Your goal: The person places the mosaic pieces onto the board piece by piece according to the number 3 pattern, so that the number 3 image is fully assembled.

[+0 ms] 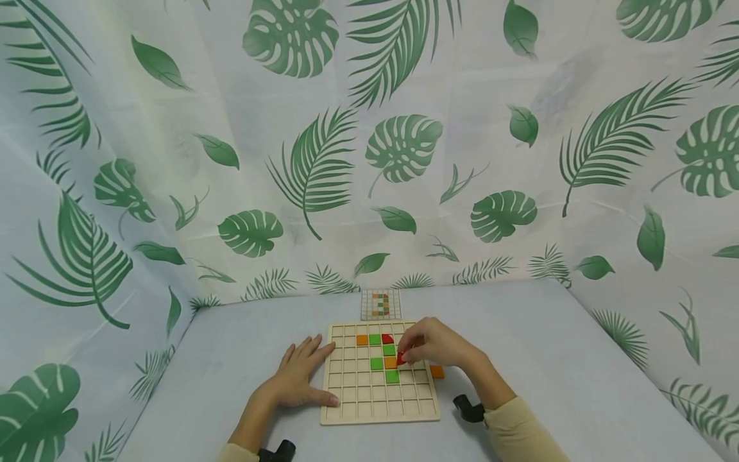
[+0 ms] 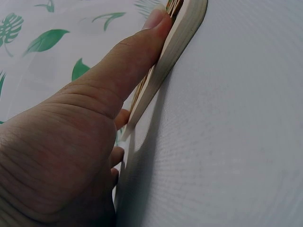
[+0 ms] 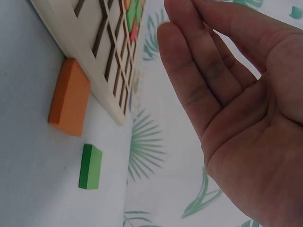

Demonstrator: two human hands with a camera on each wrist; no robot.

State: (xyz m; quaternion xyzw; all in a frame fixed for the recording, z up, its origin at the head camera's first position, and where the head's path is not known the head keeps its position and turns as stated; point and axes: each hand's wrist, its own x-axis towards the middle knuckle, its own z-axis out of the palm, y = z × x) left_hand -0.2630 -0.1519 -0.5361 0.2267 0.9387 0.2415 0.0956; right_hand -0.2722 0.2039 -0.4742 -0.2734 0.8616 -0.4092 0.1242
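A light wooden grid board point(image 1: 358, 408) lies on the table with orange, green and red pieces in some of its cells. My left hand point(image 1: 296, 377) rests spread at the board's left side, thumb point(image 2: 142, 52) and fingertips touching its edge. Over the right half of the board, my right hand point(image 1: 435, 342) pinches a red piece point(image 1: 401, 359) between thumb and fingers, beside an orange tile point(image 1: 391, 363). That red piece is out of sight in the right wrist view. Near the top row sits another red piece point(image 1: 387, 339) with a rounded side, to the right of a green tile point(image 1: 374, 339).
A small pattern card point(image 1: 381, 305) with a coloured grid stands or lies behind the board. By the board's right edge are an orange block point(image 3: 71, 98) and a green block point(image 3: 90, 167) on the table. A leaf-print curtain point(image 1: 404, 244) encloses the table.
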